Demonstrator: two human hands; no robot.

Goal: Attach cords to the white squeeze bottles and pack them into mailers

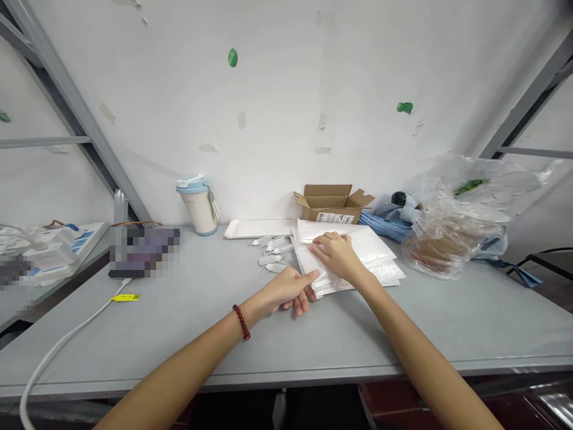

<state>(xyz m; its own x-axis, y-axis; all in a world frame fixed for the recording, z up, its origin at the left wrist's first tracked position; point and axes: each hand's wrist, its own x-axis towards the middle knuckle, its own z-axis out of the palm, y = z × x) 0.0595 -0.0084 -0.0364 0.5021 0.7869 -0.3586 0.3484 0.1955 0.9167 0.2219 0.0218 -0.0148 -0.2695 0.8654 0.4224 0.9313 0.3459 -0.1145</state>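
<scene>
A loose stack of white padded bubble mailers lies on the grey table, right of centre. My right hand rests over the top mailer, its fingers bent and closed on the mailer near its left side. At the stack's lower left edge is my left hand, wearing a red bead bracelet. Its thumb lies over the mailer's edge, and its other fingers curl beside and partly below it. Several small white tags with string loops lie just left of the stack, close to both hands.
An open cardboard box stands behind the mailers, beside a flat white tray. A lidded cup is at back left. Clear plastic bags and blue cloth lie right. A white cable runs left from a blurred device.
</scene>
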